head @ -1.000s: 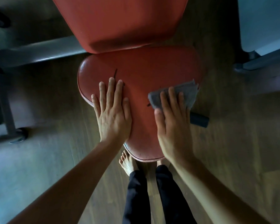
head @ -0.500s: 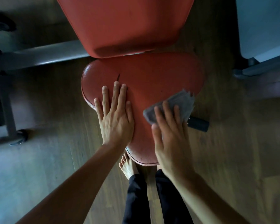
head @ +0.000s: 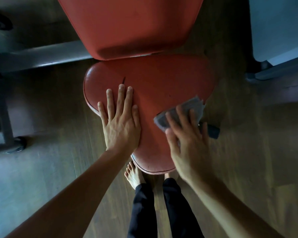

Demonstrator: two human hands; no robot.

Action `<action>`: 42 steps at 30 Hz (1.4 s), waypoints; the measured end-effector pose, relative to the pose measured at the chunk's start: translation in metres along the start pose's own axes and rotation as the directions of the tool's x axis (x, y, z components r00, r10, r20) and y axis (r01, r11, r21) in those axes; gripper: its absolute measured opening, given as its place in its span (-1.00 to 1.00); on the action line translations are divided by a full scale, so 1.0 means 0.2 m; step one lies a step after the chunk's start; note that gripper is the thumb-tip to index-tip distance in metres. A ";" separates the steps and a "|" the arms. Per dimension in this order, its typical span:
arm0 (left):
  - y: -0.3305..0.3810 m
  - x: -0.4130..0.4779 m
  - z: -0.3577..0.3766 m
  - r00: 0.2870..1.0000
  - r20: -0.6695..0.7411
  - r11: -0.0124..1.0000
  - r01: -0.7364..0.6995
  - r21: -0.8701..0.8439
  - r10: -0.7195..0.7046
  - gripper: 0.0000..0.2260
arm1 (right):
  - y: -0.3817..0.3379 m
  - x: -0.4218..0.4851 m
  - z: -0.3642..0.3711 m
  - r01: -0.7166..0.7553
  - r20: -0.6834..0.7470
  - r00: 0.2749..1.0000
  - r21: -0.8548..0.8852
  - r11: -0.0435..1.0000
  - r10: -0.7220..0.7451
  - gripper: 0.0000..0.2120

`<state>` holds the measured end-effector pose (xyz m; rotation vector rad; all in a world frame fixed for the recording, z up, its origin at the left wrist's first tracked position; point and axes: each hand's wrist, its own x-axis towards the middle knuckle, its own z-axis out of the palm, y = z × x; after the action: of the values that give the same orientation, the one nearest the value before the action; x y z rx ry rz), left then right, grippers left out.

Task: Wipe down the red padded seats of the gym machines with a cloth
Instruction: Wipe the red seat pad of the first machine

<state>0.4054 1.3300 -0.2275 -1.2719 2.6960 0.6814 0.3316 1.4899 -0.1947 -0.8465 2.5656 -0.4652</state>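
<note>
- Below the camera, at mid-view, we see the red padded seat [head: 162,79], wide at its far end and narrowing toward the person; a short dark slit [head: 123,80] marks its left part.
- Beyond it, we see the red backrest [head: 131,23], its lower edge overlapping the seat's far edge.
- We find the left hand [head: 121,122] lying palm down on the seat's left side, fingers straight and close together, holding nothing.
- We find the right hand [head: 187,146] at the seat's right edge, motion-blurred, its fingers spread flat over the grey cloth [head: 195,104] and pressing it onto the padding.
- We place the cloth on the seat's right margin, one corner reaching past the rim.
- Just right of the right hand, we note a dark handle [head: 213,132] showing beside the seat.
- Near the seat's narrow tip, we see bare feet [head: 132,174] and dark trousers [head: 143,212] on a wooden floor [head: 248,169].
- At left, we note a grey metal bar [head: 41,55] of the machine.
</note>
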 end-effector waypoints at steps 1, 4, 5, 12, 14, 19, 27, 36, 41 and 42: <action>0.00 0.00 0.00 1.000 0.002 1.000 0.000 0.000 0.000 -0.52 | 0.03 0.09 -0.01 -0.032 0.000 0.999 -0.020 0.999 0.032 -0.52; 0.00 0.00 0.01 1.000 -0.007 1.000 -0.002 -0.005 0.002 -0.52 | 0.05 0.25 0.00 -0.126 -0.056 0.990 0.045 0.991 0.129 -0.52; 0.00 0.00 0.01 1.000 -0.012 1.000 -0.002 -0.008 0.002 -0.52 | 0.03 0.22 0.02 -0.132 -0.076 0.987 0.093 0.987 0.140 -0.53; 0.00 0.00 0.00 1.000 -0.007 1.000 0.012 -0.019 -0.012 -0.52 | -0.02 0.03 0.02 -0.013 -0.005 1.000 0.031 0.999 0.013 -0.55; 0.00 0.00 0.01 1.000 -0.015 1.000 0.012 -0.015 -0.012 -0.53 | 0.00 0.20 0.01 -0.047 0.002 0.999 -0.004 0.999 0.047 -0.55; -0.01 0.00 0.01 1.000 -0.014 1.000 0.003 -0.010 -0.003 -0.52 | -0.07 0.02 0.02 0.022 0.015 1.000 0.060 0.998 -0.022 -0.57; 0.00 0.01 0.01 1.000 -0.020 1.000 0.011 -0.007 -0.011 -0.53 | -0.06 0.24 0.01 0.044 0.051 0.998 -0.021 0.999 -0.043 -0.54; 0.00 0.02 0.01 1.000 -0.019 1.000 0.005 -0.021 -0.006 -0.53 | -0.02 0.25 0.01 0.123 0.064 0.991 -0.056 0.991 -0.119 -0.57; -0.01 0.01 0.01 1.000 0.003 1.000 -0.002 -0.015 0.003 -0.53 | -0.06 0.00 0.01 0.180 0.068 0.981 0.016 0.984 -0.180 -0.57; -0.01 0.02 0.00 1.000 0.006 1.000 -0.002 -0.012 0.003 -0.53 | -0.05 -0.06 -0.01 0.220 0.079 0.972 0.009 0.975 -0.220 -0.58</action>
<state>0.4047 1.3269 -0.2294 -1.2671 2.6931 0.7013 0.3447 1.4911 -0.1866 -1.1336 2.4098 -0.4851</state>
